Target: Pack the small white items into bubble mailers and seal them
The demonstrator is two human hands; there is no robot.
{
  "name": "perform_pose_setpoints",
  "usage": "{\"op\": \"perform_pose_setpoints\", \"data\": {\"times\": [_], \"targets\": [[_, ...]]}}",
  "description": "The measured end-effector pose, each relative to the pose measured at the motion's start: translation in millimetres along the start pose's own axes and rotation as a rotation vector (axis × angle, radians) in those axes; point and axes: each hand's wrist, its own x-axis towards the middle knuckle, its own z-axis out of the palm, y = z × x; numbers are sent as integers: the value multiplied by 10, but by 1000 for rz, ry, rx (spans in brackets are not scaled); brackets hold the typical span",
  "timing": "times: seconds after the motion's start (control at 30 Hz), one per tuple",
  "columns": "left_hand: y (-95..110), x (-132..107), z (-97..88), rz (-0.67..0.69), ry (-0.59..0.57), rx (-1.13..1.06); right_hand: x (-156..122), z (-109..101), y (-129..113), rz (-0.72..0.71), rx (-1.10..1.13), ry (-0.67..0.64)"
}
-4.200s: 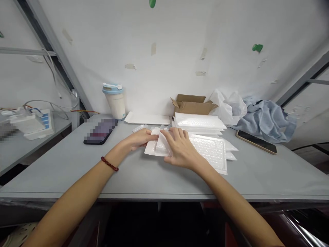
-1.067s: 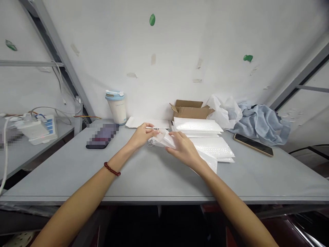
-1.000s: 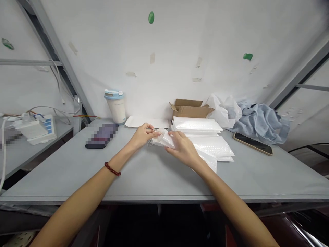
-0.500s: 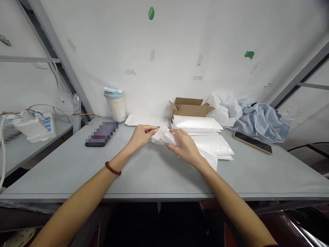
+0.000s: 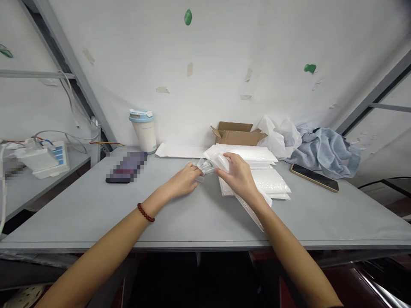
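My right hand [image 5: 238, 174] is closed around a white padded mailer [image 5: 214, 150], thumb towards me. From the mailer's left end sticks a clear and whitish looped piece [image 5: 207, 167], perhaps a coiled cable in plastic; its kind I cannot make out. My left hand [image 5: 183, 180], a dark red bead bracelet [image 5: 146, 212] at its wrist, pinches the left end of that piece just above the table. Under my right forearm another white mailer [image 5: 248, 210] lies at a slant. Flat white bubble mailers [image 5: 271, 182] are stacked right behind my right hand.
An open cardboard box [image 5: 239, 137], a white plastic bag [image 5: 279, 139] and a blue cloth [image 5: 324, 149] sit along the wall. A phone [image 5: 314, 177] lies at right, a blurred dark device [image 5: 126, 167] at left near a lidded cup [image 5: 143, 132]. A white flat strip [image 5: 183, 151] lies behind.
The white wrapped piece has shifted right and opened out. My left hand has moved slightly down, my right hand slightly right. The mailer under my right forearm has swung further towards me.
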Motion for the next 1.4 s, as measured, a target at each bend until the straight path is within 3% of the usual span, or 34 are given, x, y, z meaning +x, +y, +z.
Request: {"op": "perform_pose_setpoints", "data": {"times": [0.17, 0.3, 0.43, 0.53, 0.6, 0.67, 0.73, 0.83, 0.97, 1.07, 1.27, 1.4], "targets": [[55, 10, 82, 44, -47, 69, -6, 17, -14, 16, 11, -10], [106, 6, -35, 68, 54, -85, -7, 15, -34, 30, 9, -26], [147, 4, -249, -133, 314, -333, -3, 4, -34, 34, 0, -23], [79, 12, -379, -294, 626, -579, -7, -1, -40, 42, -12, -36], [-4, 17, -437, -331, 843, -751, -15, 3, -50, 33, -3, -46], [-75, 19, -472, -334, 966, -891, -29, 19, -64, 9, 6, -57], [-103, 23, -482, -329, 969, -1005, -48, 47, -82, -17, -3, -73], [-58, 35, -438, -338, 838, -1097, -81, 98, -108, -54, -35, -100], [48, 49, -338, -363, 653, -1046, -115, 140, -133, -127, -39, -97], [86, 40, -308, -343, 597, -980, -130, 148, -143, -162, -32, -70], [111, 16, -315, -329, 574, -885, -151, 173, -140, -213, -41, -32], [119, 17, -333, -343, 716, -909, -154, 192, -127, -265, -40, 24]]}}
